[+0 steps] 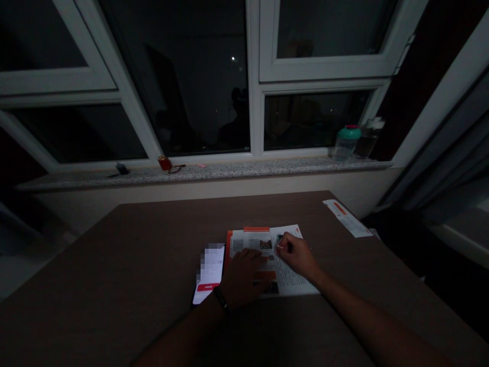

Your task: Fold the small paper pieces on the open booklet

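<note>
On the speckled stone window sill (237,168), near its right end, stand a clear jar (344,148) with a teal lid and a clear bottle (367,138), just beside each other; what they hold is too dim to tell. Toward the sill's middle lie a small red pouch (165,163) and a pair of glasses (176,168), with a small dark object (122,168) farther left. An open booklet (267,260) with a red-orange cover lies near the front middle of the brown desk (114,255), its pages showing small photos, orange headings and columns of print too small to read. The left hand (244,278), with a dark wristband (221,299), lies flat over the booklet's left page, fingers spread. The right hand (297,255) is drawn into a narrow pinch over the right page, with a pale sliver at the fingertips (280,246) too small to identify. A lit phone (209,272) lies just left of the booklet, showing a red button; its screen is partly blurred. A paper slip (347,218) with an orange band lies at the desk's far right corner.
</note>
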The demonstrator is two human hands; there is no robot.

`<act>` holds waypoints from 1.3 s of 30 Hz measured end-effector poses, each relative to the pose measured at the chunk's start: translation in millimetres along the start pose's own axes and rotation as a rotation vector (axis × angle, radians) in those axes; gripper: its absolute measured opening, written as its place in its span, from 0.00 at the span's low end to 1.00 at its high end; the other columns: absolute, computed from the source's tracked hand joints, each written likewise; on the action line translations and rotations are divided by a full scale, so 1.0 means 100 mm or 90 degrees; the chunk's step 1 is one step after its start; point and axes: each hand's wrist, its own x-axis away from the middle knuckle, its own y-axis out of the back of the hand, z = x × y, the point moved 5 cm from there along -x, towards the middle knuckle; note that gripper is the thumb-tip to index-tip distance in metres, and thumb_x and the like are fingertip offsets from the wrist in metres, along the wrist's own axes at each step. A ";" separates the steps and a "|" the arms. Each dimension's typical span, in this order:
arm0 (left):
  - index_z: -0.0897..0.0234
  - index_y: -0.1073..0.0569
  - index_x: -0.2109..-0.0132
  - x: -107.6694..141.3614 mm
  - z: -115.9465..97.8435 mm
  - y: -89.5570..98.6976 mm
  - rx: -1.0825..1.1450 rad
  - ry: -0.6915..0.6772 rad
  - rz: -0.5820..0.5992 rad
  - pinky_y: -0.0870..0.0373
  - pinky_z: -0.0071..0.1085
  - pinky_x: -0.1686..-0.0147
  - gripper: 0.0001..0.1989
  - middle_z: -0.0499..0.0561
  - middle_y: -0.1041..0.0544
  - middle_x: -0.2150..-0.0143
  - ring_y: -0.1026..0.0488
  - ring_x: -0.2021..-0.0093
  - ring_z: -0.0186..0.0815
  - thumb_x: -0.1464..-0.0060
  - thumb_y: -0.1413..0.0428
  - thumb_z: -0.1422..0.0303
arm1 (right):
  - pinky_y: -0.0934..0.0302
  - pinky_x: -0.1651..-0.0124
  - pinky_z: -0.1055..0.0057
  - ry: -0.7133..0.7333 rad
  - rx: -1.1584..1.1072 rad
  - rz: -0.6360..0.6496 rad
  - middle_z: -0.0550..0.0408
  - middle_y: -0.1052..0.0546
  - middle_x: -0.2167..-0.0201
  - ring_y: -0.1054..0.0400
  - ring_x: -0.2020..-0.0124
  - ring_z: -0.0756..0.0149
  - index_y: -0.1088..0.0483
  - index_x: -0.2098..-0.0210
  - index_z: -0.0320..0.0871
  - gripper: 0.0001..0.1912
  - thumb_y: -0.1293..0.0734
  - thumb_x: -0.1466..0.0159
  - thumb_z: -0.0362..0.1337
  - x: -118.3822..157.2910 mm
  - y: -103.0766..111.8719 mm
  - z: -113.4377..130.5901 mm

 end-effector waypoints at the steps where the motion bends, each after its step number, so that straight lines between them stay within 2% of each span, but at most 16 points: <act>1: 0.55 0.30 0.43 0.00 0.00 0.00 0.010 -0.009 0.001 0.36 0.46 0.45 0.22 0.53 0.29 0.44 0.33 0.45 0.46 0.43 0.41 0.56 | 0.47 0.74 0.75 0.001 0.004 0.006 0.62 0.31 0.79 0.37 0.77 0.70 0.37 0.74 0.45 0.07 0.33 0.44 0.32 0.00 -0.01 0.00; 6: 0.54 0.30 0.42 0.01 0.02 -0.01 0.075 -0.016 -0.021 0.34 0.41 0.45 0.20 0.52 0.28 0.45 0.33 0.44 0.43 0.40 0.43 0.56 | 0.46 0.73 0.75 0.007 0.007 0.021 0.62 0.30 0.79 0.36 0.77 0.69 0.37 0.74 0.44 0.06 0.33 0.44 0.32 0.00 -0.02 0.03; 9: 0.55 0.29 0.45 -0.01 0.07 -0.02 0.080 0.005 -0.023 0.33 0.39 0.46 0.15 0.50 0.26 0.47 0.31 0.46 0.40 0.38 0.44 0.61 | 0.45 0.73 0.75 0.003 0.003 0.031 0.61 0.30 0.79 0.35 0.76 0.69 0.37 0.74 0.44 0.07 0.33 0.43 0.32 0.01 -0.02 0.03; 11: 0.55 0.28 0.47 -0.03 0.10 -0.04 0.063 0.010 -0.020 0.34 0.40 0.45 0.13 0.49 0.27 0.46 0.33 0.44 0.40 0.38 0.45 0.65 | 0.45 0.73 0.75 0.008 0.002 0.045 0.61 0.30 0.79 0.35 0.76 0.69 0.37 0.73 0.45 0.06 0.33 0.43 0.32 0.01 -0.04 0.02; 17: 0.54 0.36 0.39 -0.02 0.11 -0.12 0.019 -0.030 0.010 0.44 0.47 0.38 0.23 0.51 0.38 0.34 0.43 0.35 0.43 0.39 0.43 0.66 | 0.45 0.73 0.75 0.017 -0.005 0.080 0.62 0.30 0.78 0.36 0.76 0.69 0.36 0.72 0.45 0.07 0.33 0.42 0.33 0.03 -0.10 -0.03; 19: 0.55 0.33 0.41 -0.02 0.11 -0.12 0.015 -0.031 0.007 0.42 0.46 0.39 0.19 0.51 0.36 0.36 0.41 0.36 0.43 0.39 0.43 0.66 | 0.45 0.72 0.75 0.021 -0.008 0.075 0.62 0.30 0.78 0.36 0.75 0.69 0.36 0.73 0.45 0.07 0.33 0.43 0.32 0.02 -0.09 -0.02; 22: 0.57 0.28 0.51 -0.03 0.11 -0.08 0.023 -0.014 -0.013 0.37 0.43 0.45 0.09 0.51 0.28 0.44 0.35 0.43 0.42 0.38 0.44 0.65 | 0.45 0.72 0.75 0.023 -0.015 0.071 0.62 0.31 0.78 0.36 0.75 0.69 0.36 0.73 0.45 0.07 0.33 0.43 0.31 0.02 -0.07 0.00; 24: 0.58 0.28 0.53 -0.04 0.11 -0.07 0.029 -0.009 -0.020 0.36 0.40 0.47 0.08 0.50 0.27 0.48 0.33 0.47 0.41 0.39 0.44 0.66 | 0.46 0.73 0.75 0.027 -0.017 0.086 0.62 0.32 0.79 0.37 0.76 0.70 0.36 0.73 0.45 0.07 0.33 0.43 0.31 0.03 -0.08 0.02; 26: 0.58 0.29 0.50 -0.04 0.10 -0.08 0.026 -0.012 -0.017 0.36 0.40 0.47 0.12 0.50 0.28 0.47 0.34 0.47 0.41 0.41 0.42 0.67 | 0.46 0.73 0.75 0.053 -0.014 0.117 0.62 0.32 0.78 0.37 0.76 0.70 0.36 0.72 0.45 0.06 0.33 0.42 0.30 0.06 -0.09 0.06; 29: 0.56 0.33 0.44 -0.03 0.09 -0.11 0.015 -0.028 -0.001 0.39 0.41 0.44 0.20 0.50 0.32 0.43 0.36 0.43 0.42 0.43 0.41 0.69 | 0.44 0.70 0.75 0.152 -0.004 0.174 0.61 0.31 0.75 0.36 0.73 0.69 0.35 0.71 0.45 0.07 0.33 0.43 0.29 0.11 -0.12 0.17; 33: 0.56 0.34 0.42 -0.03 0.09 -0.14 0.009 -0.033 0.015 0.40 0.43 0.42 0.22 0.51 0.33 0.41 0.38 0.41 0.43 0.43 0.41 0.70 | 0.42 0.63 0.73 0.272 0.024 0.228 0.58 0.30 0.70 0.34 0.67 0.67 0.35 0.70 0.45 0.08 0.34 0.43 0.25 0.14 -0.17 0.28; 35: 0.56 0.34 0.42 -0.03 0.10 -0.14 0.007 -0.034 0.020 0.40 0.44 0.42 0.22 0.52 0.33 0.41 0.38 0.40 0.43 0.42 0.42 0.70 | 0.43 0.63 0.72 0.278 0.052 0.206 0.57 0.31 0.70 0.35 0.66 0.66 0.36 0.71 0.45 0.09 0.36 0.42 0.24 0.10 -0.17 0.28; 39: 0.56 0.35 0.41 -0.02 0.10 -0.14 0.003 -0.039 0.013 0.40 0.44 0.42 0.22 0.52 0.33 0.40 0.39 0.40 0.43 0.41 0.42 0.69 | 0.44 0.64 0.72 0.219 0.094 0.105 0.57 0.33 0.72 0.37 0.67 0.65 0.38 0.72 0.45 0.10 0.38 0.41 0.23 0.01 -0.13 0.20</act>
